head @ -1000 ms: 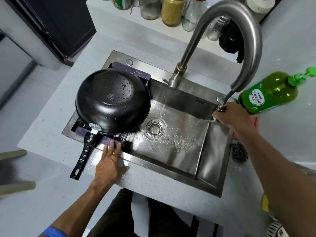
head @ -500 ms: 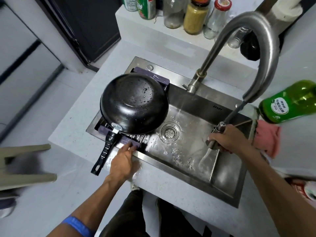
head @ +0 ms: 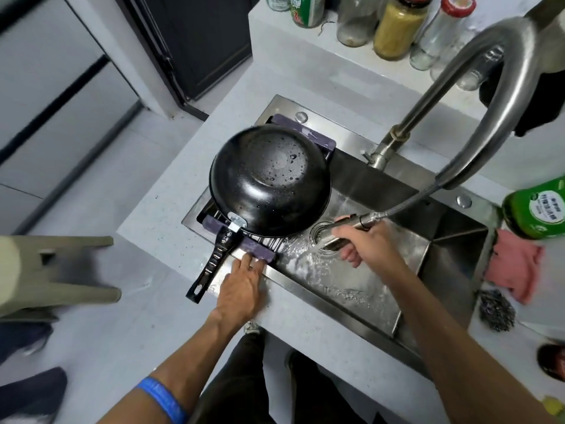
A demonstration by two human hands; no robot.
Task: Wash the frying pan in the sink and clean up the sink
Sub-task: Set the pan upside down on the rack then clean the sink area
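1. Black frying pan (head: 269, 182) upside down on a purple drying rack (head: 253, 247) across the left end of the steel sink (head: 452, 240), handle (head: 214, 264) sticking out over the front edge toward the counter (head: 171, 209).
2. Left hand (head: 241, 289) flat on the sink's front rim, fingers straight, tips touching the rack's near bar, holding nothing.
3. Right hand (head: 363, 240) wrapped round the pull-out spray head (head: 342, 234), hose running up to the curved tap (head: 477, 96); nozzle aimed down beside the drain (head: 318, 237), water splashing on the basin floor.
4. Green soap bottle (head: 541, 206), pink cloth (head: 516, 264) and steel scourer (head: 495, 310) at the right of the sink.
5. Jars and bottles (head: 397, 26) on the ledge behind.
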